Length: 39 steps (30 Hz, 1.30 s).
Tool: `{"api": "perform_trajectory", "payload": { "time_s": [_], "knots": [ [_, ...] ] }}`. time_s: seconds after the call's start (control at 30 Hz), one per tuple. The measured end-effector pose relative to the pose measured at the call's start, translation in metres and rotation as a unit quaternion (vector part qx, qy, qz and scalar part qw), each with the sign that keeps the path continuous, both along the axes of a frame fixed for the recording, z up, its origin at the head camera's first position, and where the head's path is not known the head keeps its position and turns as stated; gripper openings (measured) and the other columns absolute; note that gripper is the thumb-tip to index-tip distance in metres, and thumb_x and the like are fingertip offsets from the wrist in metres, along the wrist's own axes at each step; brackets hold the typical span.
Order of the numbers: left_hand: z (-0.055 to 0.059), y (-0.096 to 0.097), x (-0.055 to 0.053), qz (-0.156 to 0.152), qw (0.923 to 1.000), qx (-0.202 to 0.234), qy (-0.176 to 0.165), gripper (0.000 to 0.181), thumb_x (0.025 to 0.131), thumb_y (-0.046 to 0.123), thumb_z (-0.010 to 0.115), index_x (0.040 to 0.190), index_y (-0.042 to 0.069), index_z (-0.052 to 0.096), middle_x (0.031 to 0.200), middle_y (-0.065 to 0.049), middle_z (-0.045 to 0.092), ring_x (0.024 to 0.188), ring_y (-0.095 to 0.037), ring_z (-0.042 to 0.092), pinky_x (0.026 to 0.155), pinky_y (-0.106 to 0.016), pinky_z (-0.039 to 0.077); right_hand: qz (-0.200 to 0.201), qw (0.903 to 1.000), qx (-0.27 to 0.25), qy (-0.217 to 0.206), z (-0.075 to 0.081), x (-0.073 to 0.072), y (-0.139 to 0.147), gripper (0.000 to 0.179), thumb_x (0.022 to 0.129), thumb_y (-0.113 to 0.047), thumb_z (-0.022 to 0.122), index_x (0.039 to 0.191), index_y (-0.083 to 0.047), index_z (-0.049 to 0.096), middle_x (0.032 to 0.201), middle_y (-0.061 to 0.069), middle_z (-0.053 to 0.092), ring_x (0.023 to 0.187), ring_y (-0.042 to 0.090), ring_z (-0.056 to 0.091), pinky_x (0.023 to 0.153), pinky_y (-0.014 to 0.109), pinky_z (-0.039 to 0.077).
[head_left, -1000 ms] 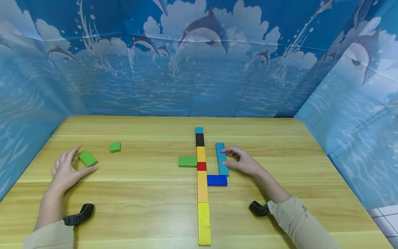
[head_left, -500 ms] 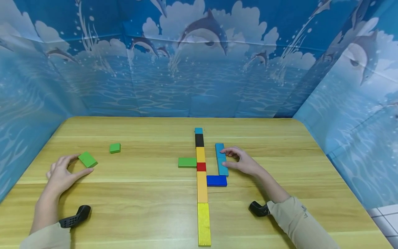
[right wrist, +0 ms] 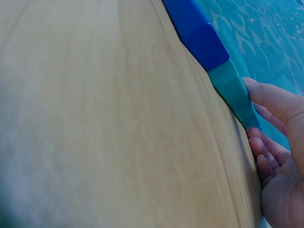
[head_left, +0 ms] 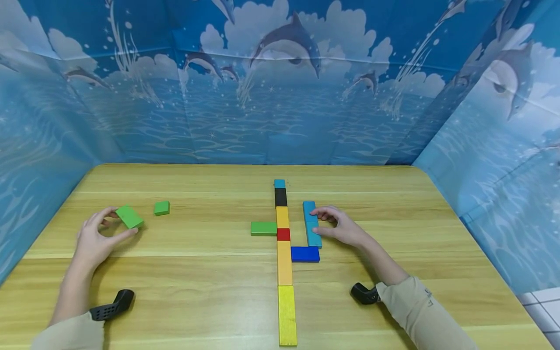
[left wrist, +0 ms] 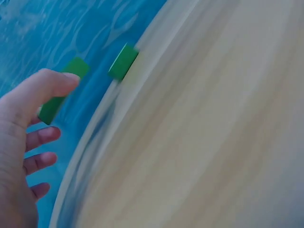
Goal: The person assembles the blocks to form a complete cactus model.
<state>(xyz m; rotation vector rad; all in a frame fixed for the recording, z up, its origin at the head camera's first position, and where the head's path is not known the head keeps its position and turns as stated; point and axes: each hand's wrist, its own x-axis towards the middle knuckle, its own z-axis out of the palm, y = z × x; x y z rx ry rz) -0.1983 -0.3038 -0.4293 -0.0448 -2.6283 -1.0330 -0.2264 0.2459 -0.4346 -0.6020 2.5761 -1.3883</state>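
My left hand [head_left: 97,238] pinches a green block [head_left: 130,217] between thumb and fingers at the left of the table. In the left wrist view the thumb lies across that green block [left wrist: 53,107], with the other fingers apart below it. A smaller green block [head_left: 162,208] lies just right of it. My right hand [head_left: 343,227] rests with thumb and fingertips against the right side of two light blue blocks [head_left: 312,228] laid end to end. A dark blue block [head_left: 305,254] lies at their near end, touching the centre row.
A straight row of blocks runs down the table [head_left: 197,301]: light blue, black [head_left: 281,197], yellow-orange, red [head_left: 283,235], orange [head_left: 285,263] and yellow [head_left: 287,316]. A green block [head_left: 263,228] juts left from it. Dolphin-printed cloth [head_left: 271,112] surrounds the far and side edges.
My left hand first drew back a little, then came forward and took hold of the green block, which has shifted slightly right and up. The right hand stays in place.
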Motion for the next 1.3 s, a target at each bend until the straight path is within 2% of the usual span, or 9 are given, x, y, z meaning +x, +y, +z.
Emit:
{"api": "perform_trajectory", "payload": {
  "time_s": [0.23, 0.4, 0.63, 0.87, 0.9, 1.07, 1.3],
  "knots": [
    [0.005, 0.038, -0.015, -0.055, 0.9959, 0.037, 0.061, 0.062, 0.070, 0.012, 0.078, 0.123, -0.001, 0.049, 0.104, -0.020, 0.051, 0.092, -0.029, 0.041, 0.083, -0.050, 0.027, -0.006, 1.0000, -0.001, -0.001, 0.002, 0.001, 0.001, 0.042, 0.081, -0.021, 0.070, 0.119, -0.009, 0.056, 0.107, 0.007, 0.052, 0.095, 0.023, 0.043, 0.080, 0.033, 0.037],
    [0.003, 0.068, -0.030, -0.082, 0.9926, 0.050, 0.074, 0.063, 0.068, 0.011, 0.079, 0.123, 0.000, 0.050, 0.102, -0.018, 0.053, 0.096, -0.028, 0.042, 0.081, -0.046, 0.029, -0.006, 1.0000, 0.000, -0.003, 0.001, 0.000, 0.001, 0.042, 0.081, -0.022, 0.070, 0.119, -0.010, 0.057, 0.108, 0.007, 0.052, 0.095, 0.023, 0.043, 0.080, 0.034, 0.037],
    [-0.001, 0.111, -0.049, -0.140, 0.9871, 0.049, 0.060, 0.066, 0.066, 0.013, 0.081, 0.124, 0.003, 0.050, 0.102, -0.018, 0.055, 0.093, -0.030, 0.044, 0.084, -0.047, 0.028, -0.003, 1.0000, 0.002, 0.002, 0.001, 0.000, 0.000, 0.041, 0.083, -0.017, 0.068, 0.120, -0.005, 0.055, 0.109, 0.011, 0.052, 0.097, 0.026, 0.044, 0.081, 0.037, 0.037],
    [-0.007, 0.148, -0.063, -0.188, 0.9812, 0.038, 0.023, 0.066, 0.068, 0.020, 0.081, 0.125, 0.008, 0.051, 0.105, -0.013, 0.055, 0.097, -0.030, 0.045, 0.088, -0.050, 0.028, 0.000, 1.0000, 0.008, -0.001, 0.031, 0.016, -0.014, 0.039, 0.083, -0.003, 0.065, 0.119, 0.007, 0.052, 0.108, 0.021, 0.050, 0.097, 0.035, 0.043, 0.082, 0.043, 0.037],
    [-0.009, 0.152, -0.066, -0.193, 0.9803, 0.035, 0.019, 0.066, 0.068, 0.021, 0.080, 0.125, 0.009, 0.051, 0.105, -0.012, 0.055, 0.097, -0.030, 0.046, 0.088, -0.050, 0.029, -0.002, 1.0000, 0.008, -0.002, 0.032, 0.016, -0.015, 0.039, 0.083, -0.003, 0.065, 0.119, 0.007, 0.053, 0.109, 0.021, 0.051, 0.097, 0.036, 0.043, 0.082, 0.043, 0.037],
    [-0.014, 0.169, -0.075, -0.219, 0.9754, 0.022, 0.005, 0.067, 0.068, 0.023, 0.080, 0.126, 0.009, 0.051, 0.103, -0.010, 0.056, 0.096, -0.027, 0.047, 0.091, -0.052, 0.027, 0.000, 1.0000, 0.001, 0.002, 0.028, 0.014, -0.014, 0.040, 0.082, -0.003, 0.065, 0.119, 0.007, 0.053, 0.109, 0.021, 0.050, 0.096, 0.036, 0.043, 0.082, 0.042, 0.038],
    [-0.017, 0.191, -0.082, -0.243, 0.9697, -0.017, -0.021, 0.069, 0.069, 0.030, 0.079, 0.129, 0.011, 0.050, 0.104, -0.007, 0.056, 0.103, -0.026, 0.045, 0.094, -0.050, 0.023, -0.005, 1.0000, 0.001, -0.001, 0.003, 0.001, -0.002, 0.041, 0.082, -0.013, 0.068, 0.120, -0.004, 0.055, 0.110, 0.011, 0.051, 0.097, 0.026, 0.043, 0.082, 0.037, 0.038]
  ]
}}
